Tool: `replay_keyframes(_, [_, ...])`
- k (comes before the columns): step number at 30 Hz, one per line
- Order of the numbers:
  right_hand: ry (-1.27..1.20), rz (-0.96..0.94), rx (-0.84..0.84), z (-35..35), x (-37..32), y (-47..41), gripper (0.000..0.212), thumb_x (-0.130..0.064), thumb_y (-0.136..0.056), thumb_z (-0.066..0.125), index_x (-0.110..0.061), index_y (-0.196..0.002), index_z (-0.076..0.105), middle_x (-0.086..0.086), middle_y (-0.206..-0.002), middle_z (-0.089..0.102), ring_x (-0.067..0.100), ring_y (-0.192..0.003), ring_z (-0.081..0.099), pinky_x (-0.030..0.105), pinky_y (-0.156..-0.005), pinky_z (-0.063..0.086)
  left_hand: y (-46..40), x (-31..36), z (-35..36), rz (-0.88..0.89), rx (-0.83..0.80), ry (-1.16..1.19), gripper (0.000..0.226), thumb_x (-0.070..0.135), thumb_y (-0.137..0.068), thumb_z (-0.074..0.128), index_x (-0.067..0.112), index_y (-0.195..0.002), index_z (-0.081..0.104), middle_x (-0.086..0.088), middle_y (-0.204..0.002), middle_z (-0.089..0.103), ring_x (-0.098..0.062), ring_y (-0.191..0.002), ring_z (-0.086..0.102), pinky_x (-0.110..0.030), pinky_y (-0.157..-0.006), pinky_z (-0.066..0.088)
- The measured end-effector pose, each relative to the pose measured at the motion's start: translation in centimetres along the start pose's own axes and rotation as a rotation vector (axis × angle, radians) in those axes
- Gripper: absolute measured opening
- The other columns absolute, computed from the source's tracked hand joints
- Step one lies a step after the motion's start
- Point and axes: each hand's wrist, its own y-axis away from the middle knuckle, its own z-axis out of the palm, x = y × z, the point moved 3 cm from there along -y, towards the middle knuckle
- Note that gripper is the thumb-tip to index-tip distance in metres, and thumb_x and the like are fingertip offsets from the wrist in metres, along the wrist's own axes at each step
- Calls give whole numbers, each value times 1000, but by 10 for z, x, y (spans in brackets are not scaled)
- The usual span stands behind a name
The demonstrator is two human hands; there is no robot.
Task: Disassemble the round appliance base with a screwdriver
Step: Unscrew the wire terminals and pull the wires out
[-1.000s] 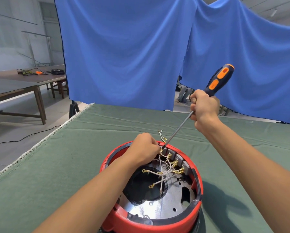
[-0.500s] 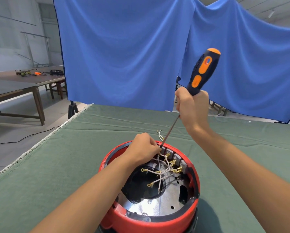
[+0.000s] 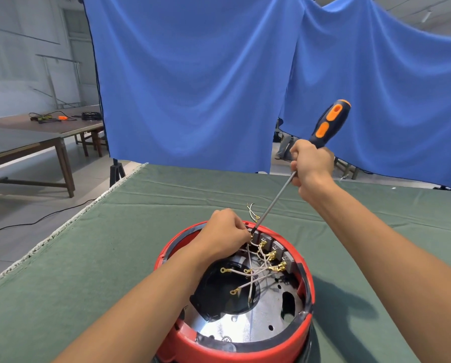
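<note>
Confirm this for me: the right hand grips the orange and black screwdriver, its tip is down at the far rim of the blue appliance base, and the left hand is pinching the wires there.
One thing is wrong: the appliance base is red, not blue, as the head view shows. The rest holds: the right hand grips the screwdriver with its tip at the far rim, and the left hand pinches the wires there.

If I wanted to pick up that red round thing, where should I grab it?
Probably the outside of the red base, one hand on each side, coming from above. Its smooth round wall gives both palms a seat. Avoid reaching inside: loose wires with brass ends cross the open top, and the screwdriver tip sits at the far rim.
</note>
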Motion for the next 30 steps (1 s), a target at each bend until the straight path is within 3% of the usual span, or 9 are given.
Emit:
replay_keyframes(6, [-62,143,35,-10,13,-7,15,-7,-76,49,-17,-67,42,-3,-49,35,8,-34,28,11,-37,18,0,0,1,-1,-21,-2,18,11,-81,61,7,-66,72,9,-75,58,-3,-70,54,-10,-51,37])
replay_keyframes(9, [-81,170,37,-13,15,-9,19,-7,-77,49,-17,-63,41,-3,-49,36,8,-35,28,11,-36,18,-1,-1,1,-8,-20,2,19,12,-81,62,8,-65,71,9,-75,58,-5,-70,55,-12,-52,39])
replay_keyframes(13, [-122,96,1,-12,10,-5,21,-9,-77,51,-18,-61,41,-7,-46,35,6,-33,29,12,-37,18,-1,-3,2,-10,-9,1,21,14,-81,61,1,-69,71,-6,-83,64,-14,-72,56,-19,-56,43])
replay_keyframes(21, [-89,-5,-30,-12,5,7,25,-9,-78,52,-19,-59,38,-5,-47,32,7,-34,28,14,-38,18,-1,-5,3,-37,7,15,22,12,-78,56,-6,-71,68,-24,-95,64,-18,-72,48,-28,-64,41])
replay_keyframes(26, [-168,-27,-9,-19,-1,10,27,-9,-79,53,-19,-57,39,-9,-41,34,6,-34,28,13,-38,19,-1,-4,2,-29,9,-3,23,12,-80,56,-4,-70,69,-24,-97,65,-18,-72,50,-27,-61,43])
replay_keyframes(30, [-135,-172,-39,-18,-8,24,32,-9,-79,54,-17,-52,38,-8,-41,33,7,-35,29,14,-37,21,-4,-5,2,-26,27,-10,24,13,-80,56,-4,-68,67,-22,-94,65,-17,-69,50,-27,-61,44])
